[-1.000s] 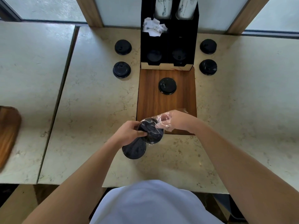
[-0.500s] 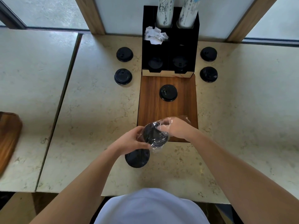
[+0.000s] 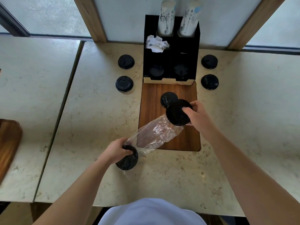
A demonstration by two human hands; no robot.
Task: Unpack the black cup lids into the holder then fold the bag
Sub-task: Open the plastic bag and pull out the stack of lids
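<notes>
The bench, pale stone, carries an inset wooden board with the black holder at its far edge. 2 tall paper cup stacks rise from the holder's far slots, a crumpled white paper sits in a left compartment, and dark lids are faintly visible in its 2 near wells.

The clear bag, bunched between the hands 1 second ago, is now drawn out. Its long axis runs from near-left to far-right, with the open mouth toward the far right. The lid stack has come out of that mouth and hangs over the board, its round underside tilted toward us. We judge that the unpacking step is nearly complete and that the stack next needs carrying to a holder well.

The right hand grips the lid stack, fingers curled over its right rim. The left hand pinches the bag's near end together with 1 black lid; whether that lid lies inside the film we cannot tell.

5 loose lids remain outside the holder: 2 on the left, 2 on the right, and 1 on the board, partly hidden behind the stack. Folding has not begun.
</notes>
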